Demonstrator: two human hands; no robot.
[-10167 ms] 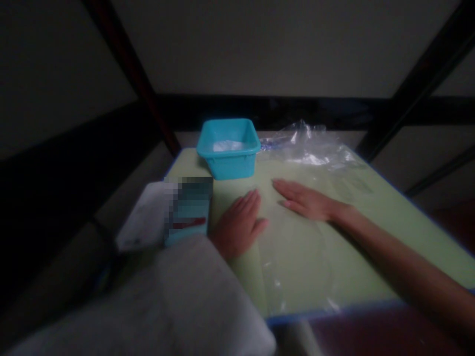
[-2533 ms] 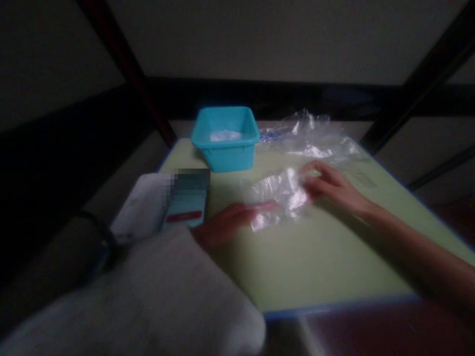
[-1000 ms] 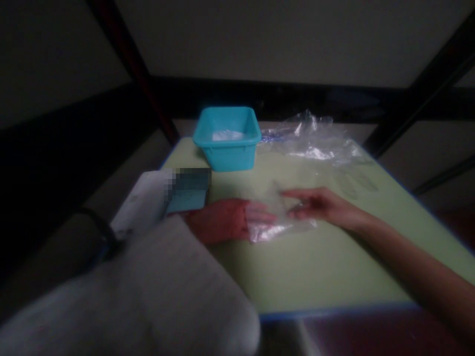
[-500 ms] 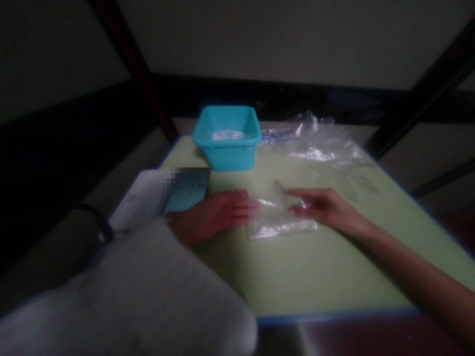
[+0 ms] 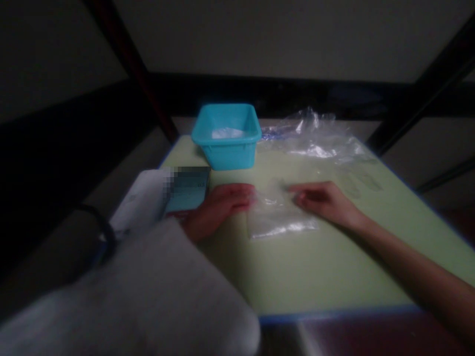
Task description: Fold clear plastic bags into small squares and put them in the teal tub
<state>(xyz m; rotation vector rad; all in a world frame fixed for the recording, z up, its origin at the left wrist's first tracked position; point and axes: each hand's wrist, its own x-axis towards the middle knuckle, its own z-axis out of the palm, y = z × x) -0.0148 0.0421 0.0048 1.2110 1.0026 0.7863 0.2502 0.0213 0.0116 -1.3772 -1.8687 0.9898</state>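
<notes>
A small clear plastic bag (image 5: 282,220) lies flat on the table in front of me, its bottom edge catching the light. At its upper left edge, my left hand (image 5: 232,200) has its fingers together and closed on the film, though blur softens the fingertips. My right hand (image 5: 321,200) is at the bag's upper right side. Its index finger stretches toward the top flap and the thumb sits apart below; nothing shows between them.
Behind the hands stands a turquoise plastic basket (image 5: 228,155) with clear film inside. Crumpled clear plastic (image 5: 319,143) spreads across the back right of the pale green table (image 5: 326,277). A phone (image 5: 187,193) lies left of my left hand, beside a white object (image 5: 139,198).
My left hand has drawn up from lying flat over the bag's left part to its upper left edge, fingers closing. The right thumb has come off the bag and curled back slightly.
</notes>
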